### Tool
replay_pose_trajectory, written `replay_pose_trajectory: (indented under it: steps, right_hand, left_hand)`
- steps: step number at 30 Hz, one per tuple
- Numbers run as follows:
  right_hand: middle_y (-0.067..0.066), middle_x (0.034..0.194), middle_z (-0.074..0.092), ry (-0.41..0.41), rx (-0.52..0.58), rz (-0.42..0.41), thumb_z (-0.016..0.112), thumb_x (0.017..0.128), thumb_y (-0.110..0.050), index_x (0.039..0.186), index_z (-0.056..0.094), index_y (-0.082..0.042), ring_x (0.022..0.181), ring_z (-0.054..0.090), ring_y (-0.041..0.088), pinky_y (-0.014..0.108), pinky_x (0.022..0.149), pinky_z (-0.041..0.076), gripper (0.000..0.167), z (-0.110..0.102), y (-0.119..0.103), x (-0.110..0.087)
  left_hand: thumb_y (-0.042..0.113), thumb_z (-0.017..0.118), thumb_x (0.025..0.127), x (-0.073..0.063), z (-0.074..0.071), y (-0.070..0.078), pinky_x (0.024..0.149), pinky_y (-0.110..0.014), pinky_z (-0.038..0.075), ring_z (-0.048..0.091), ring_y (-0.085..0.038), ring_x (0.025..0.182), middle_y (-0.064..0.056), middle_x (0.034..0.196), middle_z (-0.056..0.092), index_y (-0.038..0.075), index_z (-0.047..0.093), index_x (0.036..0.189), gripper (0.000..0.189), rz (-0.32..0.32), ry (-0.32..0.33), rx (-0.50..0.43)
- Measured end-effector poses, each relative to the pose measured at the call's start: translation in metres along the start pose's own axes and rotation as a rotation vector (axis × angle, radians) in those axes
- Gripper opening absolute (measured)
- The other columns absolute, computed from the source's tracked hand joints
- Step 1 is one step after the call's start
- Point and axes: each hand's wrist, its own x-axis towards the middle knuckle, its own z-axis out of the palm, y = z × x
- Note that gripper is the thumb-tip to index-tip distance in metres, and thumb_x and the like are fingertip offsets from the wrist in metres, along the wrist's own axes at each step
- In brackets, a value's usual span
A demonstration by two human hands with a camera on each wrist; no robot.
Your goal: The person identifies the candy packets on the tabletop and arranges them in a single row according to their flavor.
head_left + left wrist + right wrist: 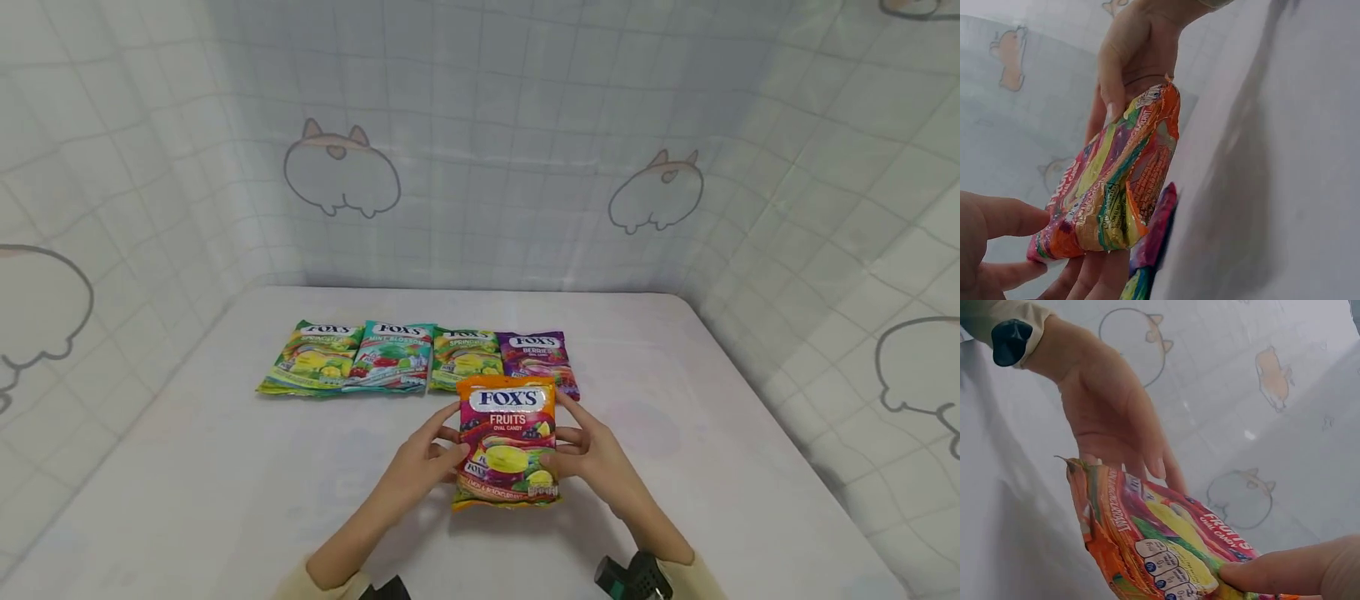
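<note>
An orange and red bag of fruit candy point(507, 442) is held upright above the table, its front facing the head camera. My left hand point(423, 462) grips its left edge, thumb in front and fingers behind. On the opposite edge, my right hand point(596, 454) pinches it the same way, with the thumb point(1285, 569) pressed on the front in the right wrist view. The bag's crimped bottom end point(1154, 181) shows in the left wrist view, lifted off the table surface with a shadow beside it.
Behind the held bag several candy bags lie in a row: a green one point(315, 358), a teal mint one point(392, 357), another green one point(467, 358) and a purple berries one point(538, 360). The white table point(247, 483) is enclosed by a patterned curtain point(495, 167).
</note>
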Motion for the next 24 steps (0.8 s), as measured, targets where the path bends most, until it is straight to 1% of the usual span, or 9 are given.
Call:
replay_pose_trajectory:
  steps: [5,8,11,15,21,24]
  right_hand:
    - [0.02,0.126,0.06,0.014,-0.009,-0.032,0.076,0.083,-0.011,0.154,0.024,-0.024,0.105,0.064,0.032,0.04,0.083,0.054,0.089,0.005,-0.008,0.009]
    - [0.018,0.128,0.059,0.015,-0.008,-0.054,0.075,0.084,-0.011,0.154,0.025,-0.027,0.107,0.063,0.032,0.04,0.084,0.054,0.088,0.008,-0.012,0.013]
    - [0.018,0.128,0.059,0.015,-0.008,-0.083,0.074,0.084,-0.009,0.154,0.025,-0.026,0.108,0.063,0.032,0.04,0.084,0.053,0.087,0.011,-0.015,0.016]
    - [0.018,0.128,0.06,0.012,0.004,-0.117,0.072,0.085,-0.005,0.154,0.025,-0.025,0.108,0.063,0.033,0.04,0.085,0.053,0.086,0.014,-0.018,0.018]
    - [0.017,0.129,0.059,0.017,0.015,-0.143,0.072,0.085,-0.001,0.153,0.027,-0.028,0.108,0.063,0.034,0.041,0.085,0.053,0.086,0.019,-0.021,0.019]
    - [0.017,0.129,0.059,0.025,0.013,-0.152,0.071,0.085,-0.001,0.154,0.027,-0.027,0.107,0.063,0.034,0.041,0.084,0.054,0.086,0.02,-0.021,0.02]
  left_hand:
    - [0.018,0.068,0.092,0.001,-0.007,0.003,0.069,-0.04,0.057,0.062,-0.02,0.086,-0.01,0.112,0.056,0.02,0.041,0.147,0.061,0.07,0.088,-0.012]
    - [0.016,0.069,0.091,0.002,-0.01,0.004,0.069,-0.04,0.057,0.062,-0.02,0.086,-0.01,0.112,0.058,0.022,0.042,0.146,0.062,0.095,0.124,-0.002]
    - [0.015,0.069,0.091,0.003,-0.013,0.005,0.07,-0.04,0.057,0.063,-0.02,0.087,-0.011,0.113,0.059,0.023,0.043,0.146,0.062,0.096,0.147,0.013]
    - [0.016,0.069,0.091,0.004,-0.017,0.006,0.072,-0.039,0.057,0.062,-0.021,0.088,-0.011,0.116,0.059,0.024,0.043,0.146,0.062,0.084,0.159,0.017]
    - [0.017,0.069,0.091,0.005,-0.02,0.009,0.073,-0.038,0.057,0.062,-0.021,0.09,-0.011,0.117,0.058,0.025,0.043,0.146,0.061,0.075,0.173,0.037]
    - [0.018,0.069,0.091,0.004,-0.022,0.01,0.073,-0.036,0.056,0.062,-0.021,0.091,-0.011,0.117,0.058,0.026,0.043,0.147,0.062,0.078,0.176,0.047]
